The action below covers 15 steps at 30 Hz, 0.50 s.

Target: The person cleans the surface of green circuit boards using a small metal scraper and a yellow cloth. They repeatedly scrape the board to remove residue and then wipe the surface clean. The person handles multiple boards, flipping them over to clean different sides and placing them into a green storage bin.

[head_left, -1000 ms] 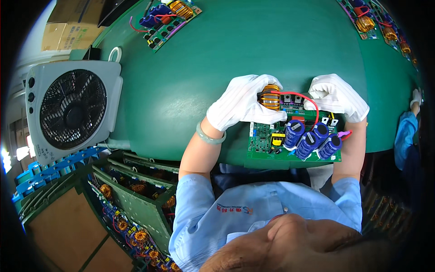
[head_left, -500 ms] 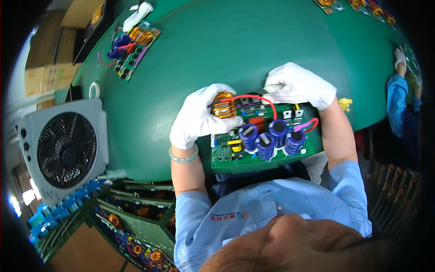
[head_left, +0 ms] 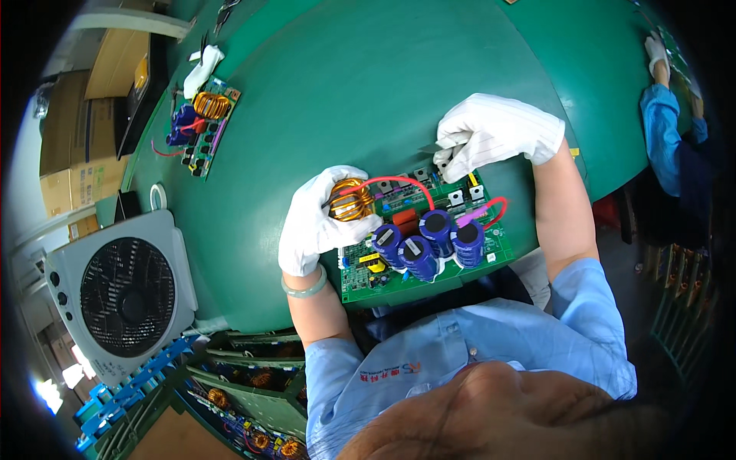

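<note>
A green circuit board [head_left: 360, 285] lies at the table's near edge in front of me. It carries several blue cylindrical capacitors [head_left: 419, 258], a red wire loop [head_left: 405, 182] and a purple-sleeved red wire [head_left: 494, 211]. White-gloved, my left hand [head_left: 314, 218] has its fingers and thumb wrapped round the copper-wound coil [head_left: 351, 201] at the board's left. My right hand [head_left: 494, 138], also gloved, is at the far edge by the black transistors [head_left: 421, 175]. Its fingers pinch a thin, dark flat piece [head_left: 431, 149]; what kind it is I cannot make out.
A second populated board [head_left: 205, 126] and a white glove-like cloth [head_left: 202, 71] lie at the far left of the green table [head_left: 345, 92]. Left stands a box fan [head_left: 123, 295]; below it are racks of boards [head_left: 253, 383]. Another person's hand [head_left: 657, 54] shows far right.
The whole view has shifted. Against the board, my right hand has moved slightly away and to the right, baring more of the far-edge transistors. My left hand keeps its hold on the coil.
</note>
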Available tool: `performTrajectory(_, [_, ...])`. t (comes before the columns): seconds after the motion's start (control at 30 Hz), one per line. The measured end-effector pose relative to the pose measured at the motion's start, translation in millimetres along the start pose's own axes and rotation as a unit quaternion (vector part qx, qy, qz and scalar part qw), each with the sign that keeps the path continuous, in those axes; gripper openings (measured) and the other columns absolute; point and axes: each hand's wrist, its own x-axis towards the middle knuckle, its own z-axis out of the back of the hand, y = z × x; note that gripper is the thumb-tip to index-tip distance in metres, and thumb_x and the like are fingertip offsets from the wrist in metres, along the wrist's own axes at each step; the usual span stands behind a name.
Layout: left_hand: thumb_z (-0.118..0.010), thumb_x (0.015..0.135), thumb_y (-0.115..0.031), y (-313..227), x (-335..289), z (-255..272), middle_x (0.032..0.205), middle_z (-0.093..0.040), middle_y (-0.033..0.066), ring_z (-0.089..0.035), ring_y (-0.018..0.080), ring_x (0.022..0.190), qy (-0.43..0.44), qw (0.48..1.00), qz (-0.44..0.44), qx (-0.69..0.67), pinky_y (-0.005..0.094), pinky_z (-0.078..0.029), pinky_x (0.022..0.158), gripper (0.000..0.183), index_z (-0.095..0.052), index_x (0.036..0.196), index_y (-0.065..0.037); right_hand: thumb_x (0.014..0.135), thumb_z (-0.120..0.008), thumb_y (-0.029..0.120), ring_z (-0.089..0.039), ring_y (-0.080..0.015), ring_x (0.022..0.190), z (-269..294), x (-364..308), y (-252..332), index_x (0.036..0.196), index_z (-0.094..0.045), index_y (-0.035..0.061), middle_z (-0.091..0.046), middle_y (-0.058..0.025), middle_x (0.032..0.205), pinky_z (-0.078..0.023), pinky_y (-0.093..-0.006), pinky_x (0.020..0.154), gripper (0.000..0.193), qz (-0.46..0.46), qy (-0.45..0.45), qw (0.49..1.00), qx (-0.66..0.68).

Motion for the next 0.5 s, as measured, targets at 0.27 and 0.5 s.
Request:
performTrajectory(0.27, [-0.089,0.063,-0.014,4,0,-1,0.1,-0.067,0.0078,-0.065,0.014,0.087,0.014,1.0,0.006,-0.026,0.0283,-0.054,0.081,0.056,-0.063,0.111,-0.002,0.072,-0.082,0.043,-0.054,-0.0334,0.063,1,4,-3,0.076,-0.063,0.0019,-0.055,-0.0149,0.066,-0.039,-0.0448,0.057,0.045,-0.021,-0.057,0.972,-0.228])
performTrajectory(0.5, [-0.089,0.065,-0.012,-3,-4,-1,0.104,-0.066,0.0072,-0.063,0.0138,0.092,0.023,0.992,0.084,-0.096,0.0302,-0.054,0.086,0.06,-0.061,0.116,0.001,0.073,-0.079,0.044,-0.056,-0.0332,0.062,-1,7,-7,0.073,-0.064,0.002,-0.056,-0.0141,0.063,-0.041,-0.044,0.057,0.044,-0.035,-0.069,0.964,-0.254])
